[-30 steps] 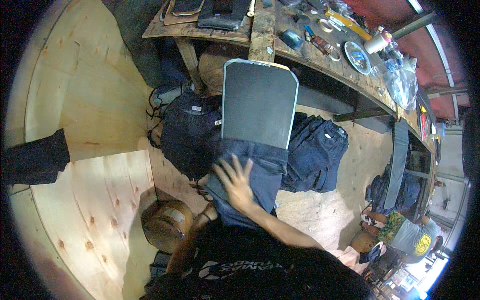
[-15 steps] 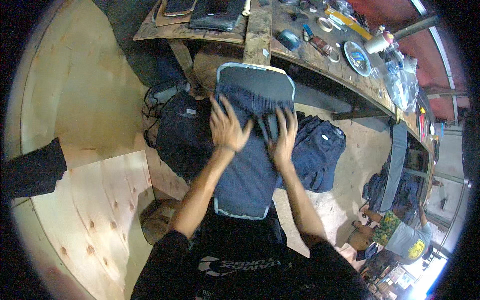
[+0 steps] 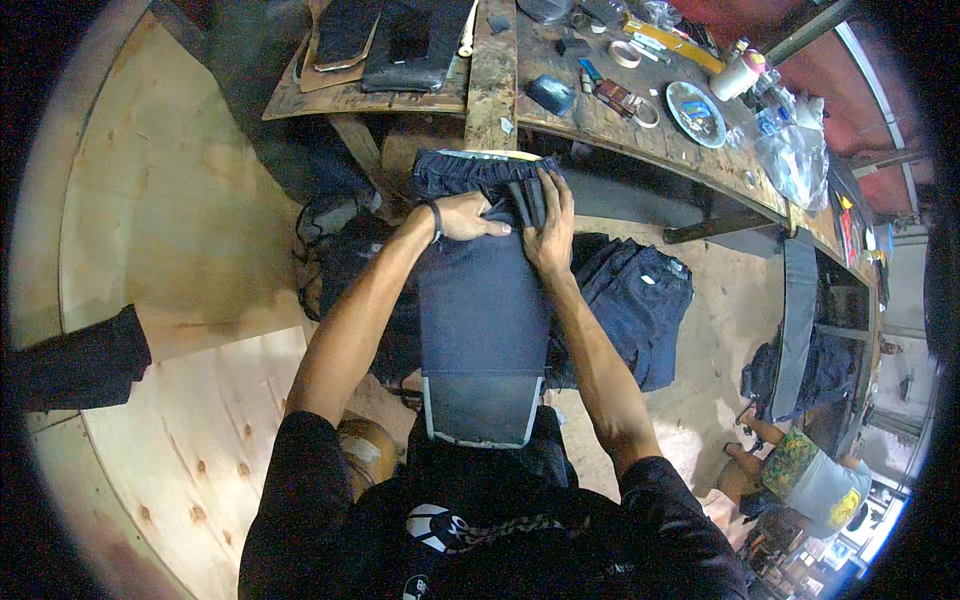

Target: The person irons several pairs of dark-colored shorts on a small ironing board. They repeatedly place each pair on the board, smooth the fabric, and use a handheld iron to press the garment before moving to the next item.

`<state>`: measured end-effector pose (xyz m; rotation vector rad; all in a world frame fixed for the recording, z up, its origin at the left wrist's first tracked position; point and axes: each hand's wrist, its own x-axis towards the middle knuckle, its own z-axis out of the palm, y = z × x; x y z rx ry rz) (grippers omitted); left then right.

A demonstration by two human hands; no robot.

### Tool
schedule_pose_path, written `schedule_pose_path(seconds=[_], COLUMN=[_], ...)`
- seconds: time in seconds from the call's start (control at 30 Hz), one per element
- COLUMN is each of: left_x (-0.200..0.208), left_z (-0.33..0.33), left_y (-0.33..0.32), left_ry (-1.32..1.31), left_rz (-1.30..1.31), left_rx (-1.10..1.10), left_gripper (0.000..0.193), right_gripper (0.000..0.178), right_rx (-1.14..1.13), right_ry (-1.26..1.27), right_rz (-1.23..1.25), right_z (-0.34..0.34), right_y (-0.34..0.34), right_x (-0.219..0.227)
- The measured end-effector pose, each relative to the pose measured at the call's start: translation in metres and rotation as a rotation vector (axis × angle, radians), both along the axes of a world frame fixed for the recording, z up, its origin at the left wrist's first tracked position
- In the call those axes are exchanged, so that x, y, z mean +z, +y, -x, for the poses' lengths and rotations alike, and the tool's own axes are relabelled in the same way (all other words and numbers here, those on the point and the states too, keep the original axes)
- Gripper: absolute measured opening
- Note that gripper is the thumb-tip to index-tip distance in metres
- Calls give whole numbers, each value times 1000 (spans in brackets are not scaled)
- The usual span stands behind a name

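Note:
A dark navy garment, seemingly shorts, is drawn over a long flat board with a pale rim. The board's near end sticks out below the straight hem; at the far end, the gathered elastic waistband covers all but a thin strip. My left hand grips the cloth at a dark fold or opening just below the waistband, its fingertips hidden and its thumb on top. Along the right edge, my right hand lies with outstretched fingers on the garment, beside some dark loose strips of cloth.
Folded dark garments lie in a pile to the right. A wooden workbench ahead carries tape rolls, a round dish and a thread cone. Plywood panels stand at left. Another person is at lower right.
The garment has slid away from me along the board, baring more of the near end and covering the far end. My left hand has turned inward and closed on the cloth.

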<state>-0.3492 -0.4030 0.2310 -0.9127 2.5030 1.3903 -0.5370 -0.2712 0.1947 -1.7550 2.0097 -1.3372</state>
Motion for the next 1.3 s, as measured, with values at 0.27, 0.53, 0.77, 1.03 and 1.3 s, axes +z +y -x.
schedule_pose_path(seconds=[0.27, 0.53, 0.77, 1.03, 1.3], left_x=[37, -13, -9, -9, -9], left_z=[-19, 8, 9, 13, 16], left_y=[19, 24, -2, 3, 0], left_ry=[111, -110, -154, -148, -232], left_rz=[637, 706, 597, 622, 590], left_rx=[309, 562, 577, 586, 569], left_gripper=[103, 167, 171, 165, 163], right_gripper=[64, 80, 73, 62, 64], right_rx=[-164, 1204, 1023, 1024, 900], right_ry=[59, -167, -230, -369, -368], right_rz=[90, -556, -407, -552, -486], right_z=[3, -70, -42, -38, -10], right_y=[16, 111, 72, 146, 54], right_x=[23, 61, 34, 8, 61])
